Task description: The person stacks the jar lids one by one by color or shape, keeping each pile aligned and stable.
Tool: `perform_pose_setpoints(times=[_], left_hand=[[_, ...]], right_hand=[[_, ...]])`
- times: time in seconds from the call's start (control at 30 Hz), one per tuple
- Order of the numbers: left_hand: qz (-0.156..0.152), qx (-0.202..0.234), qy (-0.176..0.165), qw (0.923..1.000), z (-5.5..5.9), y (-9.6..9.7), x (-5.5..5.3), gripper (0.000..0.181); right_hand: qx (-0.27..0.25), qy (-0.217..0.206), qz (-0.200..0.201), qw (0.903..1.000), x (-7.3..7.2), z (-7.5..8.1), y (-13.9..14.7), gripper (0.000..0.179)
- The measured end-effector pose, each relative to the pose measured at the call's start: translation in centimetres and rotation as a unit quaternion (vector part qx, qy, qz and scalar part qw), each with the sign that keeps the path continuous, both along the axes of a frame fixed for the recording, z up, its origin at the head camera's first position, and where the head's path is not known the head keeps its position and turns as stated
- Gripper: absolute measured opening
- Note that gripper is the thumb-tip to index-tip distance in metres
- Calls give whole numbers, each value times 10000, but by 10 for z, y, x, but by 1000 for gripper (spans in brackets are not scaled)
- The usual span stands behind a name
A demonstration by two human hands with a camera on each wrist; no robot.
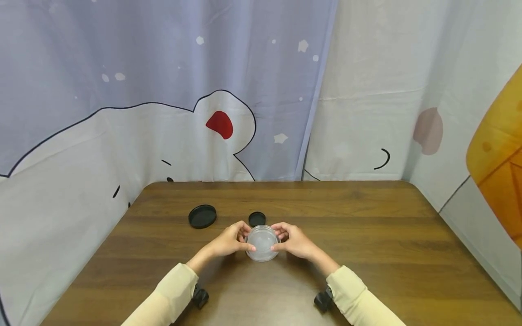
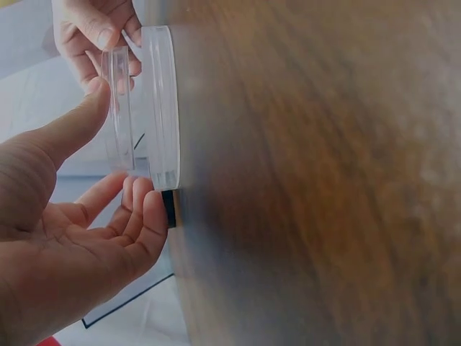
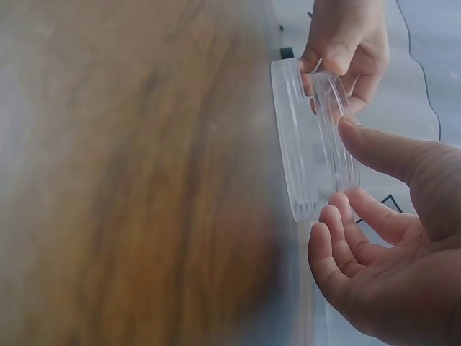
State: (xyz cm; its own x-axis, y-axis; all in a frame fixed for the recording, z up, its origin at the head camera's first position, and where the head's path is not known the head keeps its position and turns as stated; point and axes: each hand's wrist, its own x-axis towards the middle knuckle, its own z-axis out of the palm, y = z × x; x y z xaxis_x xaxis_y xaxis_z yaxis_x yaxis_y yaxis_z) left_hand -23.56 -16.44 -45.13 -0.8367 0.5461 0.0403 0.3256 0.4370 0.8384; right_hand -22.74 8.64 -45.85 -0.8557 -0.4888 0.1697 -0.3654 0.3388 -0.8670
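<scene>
Printed curtains point(image 1: 265, 68) stand behind the far edge of a brown wooden table point(image 1: 367, 235), and they also close the right side. Near the middle of the table, a shallow clear dish point(image 2: 160, 108) rests on the wood, and above it a clear disc point(image 2: 119, 108) is held with a narrow gap between the two. The left hand point(image 1: 230, 240) pinches the disc at its left rim, thumb on top and forefinger below; the right hand point(image 1: 295, 242) does the same at the right rim. The other fingers are bent loosely. The step in hand seems to be the handling of this disc over the dish; whether it goes up or down, one cannot tell. The next move probably calls for an even grip on both sides, so that the disc remains level.

On the far side, a small black lid point(image 1: 257, 219) lies just beyond the dish, thus room there is tight. A larger black lid point(image 1: 202, 216) lies farther left. Toward the right edge, the wood offers wide space.
</scene>
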Motion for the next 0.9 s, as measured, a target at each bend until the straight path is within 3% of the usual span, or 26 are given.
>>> perform_pose_setpoints(times=[0.3, 0.53, 0.9], left_hand=[[143, -274, 196, 9993, -1, -1, 0, 51], [195, -283, 88, 9994, -5, -2, 0, 52], [190, -517, 327, 9979, -7, -2, -2, 49]], right_hand=[[396, -284, -243, 9985, 1, 7, -7, 53], [546, -367, -300, 9974, 0, 5, -8, 54], [1034, -230, -551, 9928, 1, 4, -11, 55]])
